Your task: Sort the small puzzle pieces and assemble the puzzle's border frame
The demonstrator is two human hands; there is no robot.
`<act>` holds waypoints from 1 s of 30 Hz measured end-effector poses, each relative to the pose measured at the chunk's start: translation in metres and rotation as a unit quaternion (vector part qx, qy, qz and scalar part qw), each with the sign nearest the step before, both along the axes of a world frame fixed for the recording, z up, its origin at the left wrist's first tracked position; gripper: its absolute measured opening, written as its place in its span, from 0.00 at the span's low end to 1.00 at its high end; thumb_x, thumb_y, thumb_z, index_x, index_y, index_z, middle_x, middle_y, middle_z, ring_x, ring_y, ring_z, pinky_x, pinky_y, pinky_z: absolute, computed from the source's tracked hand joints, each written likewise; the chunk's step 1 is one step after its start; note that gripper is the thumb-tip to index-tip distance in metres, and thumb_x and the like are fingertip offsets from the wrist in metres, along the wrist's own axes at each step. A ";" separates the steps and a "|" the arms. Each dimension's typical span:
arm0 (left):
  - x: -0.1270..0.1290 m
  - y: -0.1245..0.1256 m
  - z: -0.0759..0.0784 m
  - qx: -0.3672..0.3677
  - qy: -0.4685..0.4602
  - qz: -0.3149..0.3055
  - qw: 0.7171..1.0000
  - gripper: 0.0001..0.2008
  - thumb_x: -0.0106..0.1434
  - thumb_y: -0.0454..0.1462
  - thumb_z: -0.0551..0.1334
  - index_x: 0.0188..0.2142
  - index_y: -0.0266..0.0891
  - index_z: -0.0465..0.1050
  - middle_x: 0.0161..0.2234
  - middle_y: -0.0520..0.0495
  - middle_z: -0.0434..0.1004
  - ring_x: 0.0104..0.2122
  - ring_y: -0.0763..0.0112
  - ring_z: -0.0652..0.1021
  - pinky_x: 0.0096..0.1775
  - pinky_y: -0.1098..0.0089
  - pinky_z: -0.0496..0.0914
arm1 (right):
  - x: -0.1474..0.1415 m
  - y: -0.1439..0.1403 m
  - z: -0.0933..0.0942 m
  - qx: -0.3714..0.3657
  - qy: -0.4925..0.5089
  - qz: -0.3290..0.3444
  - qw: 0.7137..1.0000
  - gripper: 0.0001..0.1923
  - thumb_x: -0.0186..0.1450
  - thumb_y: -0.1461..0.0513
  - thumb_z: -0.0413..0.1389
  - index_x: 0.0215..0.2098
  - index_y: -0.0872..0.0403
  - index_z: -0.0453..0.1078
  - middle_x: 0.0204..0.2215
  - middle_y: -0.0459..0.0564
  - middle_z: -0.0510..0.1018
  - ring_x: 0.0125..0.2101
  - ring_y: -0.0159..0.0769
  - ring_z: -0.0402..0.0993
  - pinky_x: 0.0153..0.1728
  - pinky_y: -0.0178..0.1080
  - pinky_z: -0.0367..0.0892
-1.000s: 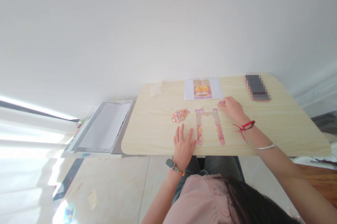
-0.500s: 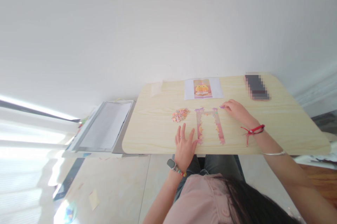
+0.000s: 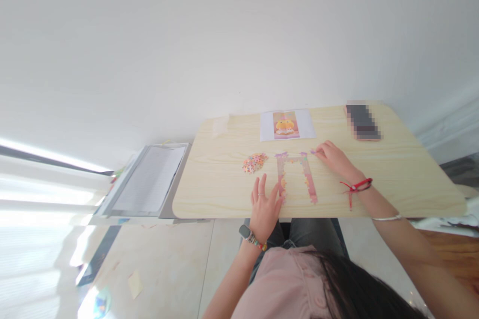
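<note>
While the right hand (image 3: 331,157) pinches a tiny purple piece (image 3: 313,151) at its fingertips, it looks like the step is to fit that piece onto the top right corner of the puzzle frame (image 3: 295,176). To do this well, I think the piece should be turned until its bumps match the gaps, then slid in flat and pressed down softly, so the joined pieces do not pop apart. The left hand (image 3: 265,204) lies flat and open on the tabletop (image 3: 392,179), fingers spread, with its thumb side touching the bottom of the frame's left leg. That is a good way to keep the frame from sliding. The frame is shaped like an upside-down U and sits between the two hands, the left hand at its near left end and the right hand just beside its far right corner. A small pile of loose pieces (image 3: 255,162) waits just past the left hand's fingertips. Farther back lies a picture sheet (image 3: 287,125), and it can be looked at to check colours.
</note>
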State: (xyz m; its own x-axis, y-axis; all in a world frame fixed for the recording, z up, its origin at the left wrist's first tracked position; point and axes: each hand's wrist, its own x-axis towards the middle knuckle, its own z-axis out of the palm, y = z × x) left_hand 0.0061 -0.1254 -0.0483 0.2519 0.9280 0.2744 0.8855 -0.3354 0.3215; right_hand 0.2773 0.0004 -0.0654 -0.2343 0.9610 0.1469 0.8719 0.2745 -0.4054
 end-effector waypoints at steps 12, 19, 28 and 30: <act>0.026 -0.010 0.005 0.008 -0.034 -0.117 0.992 0.15 0.61 0.32 0.55 0.48 0.42 0.65 0.60 0.40 0.44 0.61 0.50 0.47 0.53 0.48 0.61 | -0.020 -0.121 0.009 0.033 -0.027 0.181 0.982 0.09 0.66 0.61 0.46 0.36 0.54 0.66 0.31 0.51 0.72 0.34 0.37 0.68 0.35 0.41 0.63; 0.042 -0.016 0.007 -0.010 -0.031 -0.178 0.983 0.17 0.59 0.31 0.56 0.48 0.47 0.65 0.59 0.43 0.47 0.61 0.49 0.46 0.53 0.47 0.60 | -0.030 -0.134 0.005 0.066 -0.083 0.193 0.976 0.10 0.66 0.63 0.46 0.40 0.56 0.67 0.31 0.52 0.73 0.33 0.37 0.67 0.33 0.41 0.62; 0.045 -0.021 0.003 -0.028 -0.012 -0.168 0.985 0.17 0.60 0.32 0.56 0.48 0.50 0.67 0.59 0.46 0.50 0.60 0.49 0.49 0.53 0.47 0.60 | -0.030 -0.137 0.005 0.090 -0.104 0.186 0.973 0.10 0.66 0.63 0.45 0.39 0.57 0.67 0.30 0.52 0.73 0.32 0.36 0.67 0.32 0.40 0.60; 0.045 -0.020 0.003 -0.028 -0.006 -0.168 0.985 0.18 0.60 0.32 0.56 0.48 0.50 0.66 0.59 0.47 0.50 0.60 0.48 0.49 0.53 0.47 0.60 | -0.030 -0.137 0.004 0.094 -0.103 0.182 0.973 0.10 0.66 0.63 0.45 0.38 0.57 0.67 0.30 0.52 0.72 0.31 0.36 0.67 0.32 0.40 0.60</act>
